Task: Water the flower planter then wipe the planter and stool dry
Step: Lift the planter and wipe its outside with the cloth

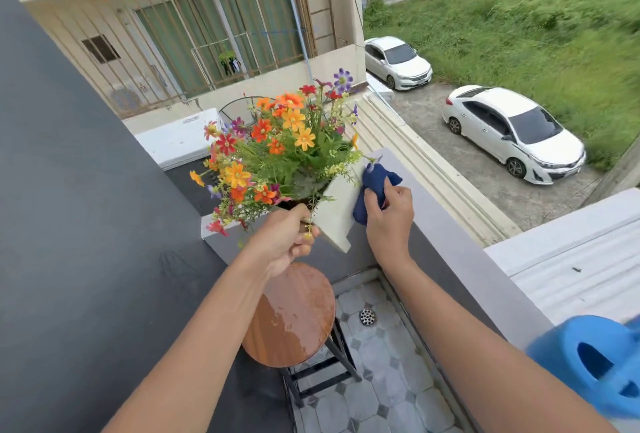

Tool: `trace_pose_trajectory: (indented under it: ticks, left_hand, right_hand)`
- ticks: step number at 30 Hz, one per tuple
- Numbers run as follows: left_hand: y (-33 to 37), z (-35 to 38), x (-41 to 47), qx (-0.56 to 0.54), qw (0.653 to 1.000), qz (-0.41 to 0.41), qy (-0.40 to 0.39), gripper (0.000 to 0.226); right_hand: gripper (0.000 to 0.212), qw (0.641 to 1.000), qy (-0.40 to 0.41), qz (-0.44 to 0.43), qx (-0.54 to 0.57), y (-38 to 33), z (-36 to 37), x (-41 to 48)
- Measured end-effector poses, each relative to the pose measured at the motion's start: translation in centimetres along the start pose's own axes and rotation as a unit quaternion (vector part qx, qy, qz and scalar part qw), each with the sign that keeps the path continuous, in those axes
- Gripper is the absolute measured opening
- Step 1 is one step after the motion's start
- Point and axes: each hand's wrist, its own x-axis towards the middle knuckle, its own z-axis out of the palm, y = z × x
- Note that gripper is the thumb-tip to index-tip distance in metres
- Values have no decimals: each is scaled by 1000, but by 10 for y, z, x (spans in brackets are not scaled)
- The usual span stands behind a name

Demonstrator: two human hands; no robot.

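The white planter (pixel 337 212), full of orange, red and purple flowers (pixel 277 145), is lifted and tilted above the stool. My left hand (pixel 282 242) grips its near rim. My right hand (pixel 389 216) presses a dark blue cloth (pixel 375 179) against the planter's white side. Below stands the round wooden stool (pixel 294 318), its seat wet with a film and drops of water.
A blue watering can (pixel 595 360) sits on the grey balcony wall (pixel 460 249) at the lower right. A dark wall (pixel 79 224) runs along the left. The tiled floor has a drain (pixel 367 316). Cars are parked far below.
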Motion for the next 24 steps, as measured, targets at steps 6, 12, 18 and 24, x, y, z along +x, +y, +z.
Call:
trace_pose_trajectory:
  ticks: [6, 12, 18, 24]
  left_hand:
    - [0, 5, 3, 32, 999, 6, 12, 25]
    - [23, 5, 7, 13, 999, 21, 36, 26]
    - [27, 3, 3, -2, 999, 18, 40, 22]
    - [17, 12, 4, -6, 1000, 23, 19, 24]
  right_hand:
    - [38, 997, 24, -19, 77, -44, -2, 6]
    - [38, 983, -57, -171, 33, -23, 1, -46]
    - [43, 983, -73, -168, -19, 6, -6, -65]
    - [44, 988, -13, -149, 41, -37, 1, -32]
